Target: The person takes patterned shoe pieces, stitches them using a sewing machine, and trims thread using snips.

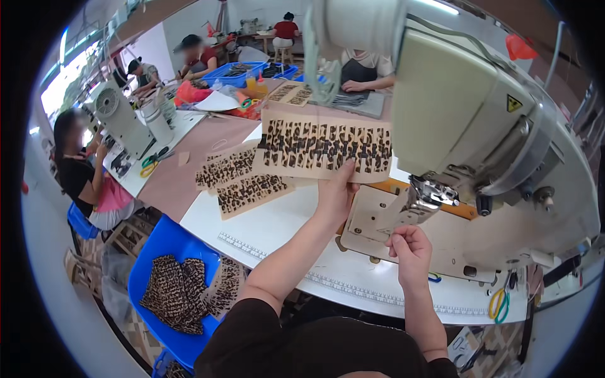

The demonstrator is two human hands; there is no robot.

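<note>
My left hand point(338, 194) grips the lower edge of a tan sheet point(324, 148) that bears rows of leopard-print strips with a dark band across them. The sheet is raised left of the sewing machine's head point(450, 94). Below the needle and presser foot point(430, 194), my right hand point(411, 247) is closed in a pinch at the edge of the machine bed. What its fingers hold, if anything, is too small to make out. More leopard-print sheets point(252, 192) lie overlapping on the white table, left of my left hand.
A ruler strip point(372, 291) runs along the table's front edge. Scissors point(500, 305) lie at the right. On my left, a blue chair point(148, 268) holds leopard-print pieces point(173, 293). Other people work beyond, near another sewing machine point(116, 116) and blue bins point(233, 77).
</note>
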